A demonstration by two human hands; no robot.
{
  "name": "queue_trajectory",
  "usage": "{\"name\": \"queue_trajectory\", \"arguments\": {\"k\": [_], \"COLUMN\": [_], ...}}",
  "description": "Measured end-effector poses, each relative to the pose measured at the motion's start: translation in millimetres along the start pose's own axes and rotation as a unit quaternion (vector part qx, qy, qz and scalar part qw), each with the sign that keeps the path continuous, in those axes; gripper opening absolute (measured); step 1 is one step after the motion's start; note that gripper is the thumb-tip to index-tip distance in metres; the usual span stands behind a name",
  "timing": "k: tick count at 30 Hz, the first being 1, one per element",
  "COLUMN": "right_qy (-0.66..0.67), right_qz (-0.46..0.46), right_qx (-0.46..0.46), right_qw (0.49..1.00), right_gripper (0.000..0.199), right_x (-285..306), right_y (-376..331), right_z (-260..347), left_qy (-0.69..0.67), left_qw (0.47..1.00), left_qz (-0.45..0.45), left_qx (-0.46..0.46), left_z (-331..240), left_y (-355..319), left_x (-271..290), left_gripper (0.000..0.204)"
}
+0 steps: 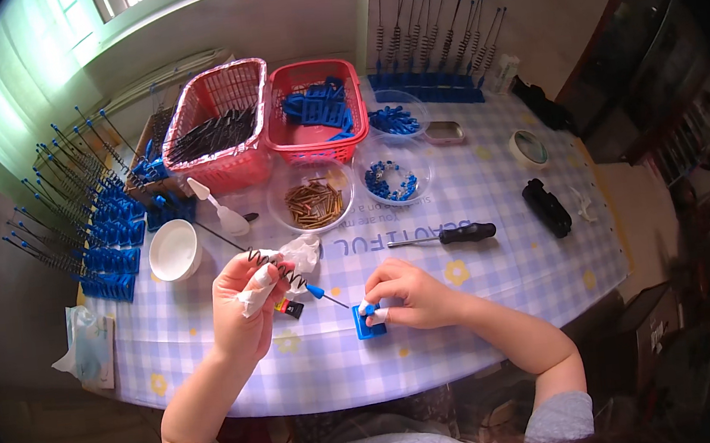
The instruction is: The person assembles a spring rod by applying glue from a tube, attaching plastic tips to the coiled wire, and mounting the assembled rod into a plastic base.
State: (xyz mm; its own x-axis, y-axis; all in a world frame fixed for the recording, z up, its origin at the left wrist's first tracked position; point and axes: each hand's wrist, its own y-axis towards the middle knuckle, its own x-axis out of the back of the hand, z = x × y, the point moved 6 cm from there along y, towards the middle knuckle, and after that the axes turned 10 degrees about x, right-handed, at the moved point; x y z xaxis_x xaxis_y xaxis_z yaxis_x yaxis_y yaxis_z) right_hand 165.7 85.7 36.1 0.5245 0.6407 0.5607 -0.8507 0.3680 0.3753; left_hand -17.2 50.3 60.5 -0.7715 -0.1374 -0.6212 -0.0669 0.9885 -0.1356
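Head view, seen from over here: left hand (248, 311) has its fingers pinched around a thin, dark, straight metal rod (222, 237) wearing a black wire coil spring (295, 278) and a small blue plastic cone (316, 291); right hand (410, 296), tips wrapped in white, is clamped by thumb and fingers on a squarish blue plastic block (370, 331), which sits on the checked lilac-and-white tablecloth (241, 376) near the person's side. Main risk, I'd say: the rod's bare end skids off the block's edge, because it comes in slanted and is steered from well up the shaft. Block could also tip or slide, as only fingertips steady it; the spring might slip along the rod if the pinch loosens. Crumpled white tissue (302, 249) just beside the coil may snag in it. Rod's long axis runs diagonally, upper left to lower right, bare end past the cone pointing at the block's near left corner region; touching or just beside, can't tell. Cone seems to narrow toward the block.
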Motion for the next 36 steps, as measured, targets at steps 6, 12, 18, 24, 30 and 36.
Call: {"name": "queue_trajectory", "arguments": {"k": [6,12,18,24,30,36], "right_qy": [0.306,0.379,0.351,0.336,0.226,-0.076], "right_qz": [-0.036,-0.008,-0.012,-0.008,-0.015,-0.021], "right_qx": [-0.116,-0.131,-0.120,-0.122,-0.115,0.029], "right_qw": [0.944,0.916,0.929,0.934,0.967,0.996], "right_gripper": [0.013,0.013,0.014,0.015,0.012,0.017], "right_x": [-4.1,-11.9,-12.1,-17.2,-14.2,-10.2], "right_y": [-1.6,-3.8,-4.5,-3.7,-3.2,1.8], "right_z": [-0.6,6.3,7.9,8.1,12.2,21.5], "left_qy": [0.037,-0.001,-0.016,-0.010,0.023,0.039], "left_qw": [0.999,0.999,0.999,0.998,0.994,0.994], "left_qz": [-0.010,-0.032,-0.031,-0.047,-0.064,-0.069], "left_qx": [0.024,0.014,0.029,0.039,0.080,0.077], "left_z": [8.4,8.9,14.9,18.1,23.5,23.6], "left_y": [-5.5,-7.3,-6.5,-9.2,-8.4,-9.0], "left_x": [9.5,7.5,10.0,8.3,9.3,9.1], "left_gripper": [0.010,0.008,0.007,0.005,0.004,0.006]}}
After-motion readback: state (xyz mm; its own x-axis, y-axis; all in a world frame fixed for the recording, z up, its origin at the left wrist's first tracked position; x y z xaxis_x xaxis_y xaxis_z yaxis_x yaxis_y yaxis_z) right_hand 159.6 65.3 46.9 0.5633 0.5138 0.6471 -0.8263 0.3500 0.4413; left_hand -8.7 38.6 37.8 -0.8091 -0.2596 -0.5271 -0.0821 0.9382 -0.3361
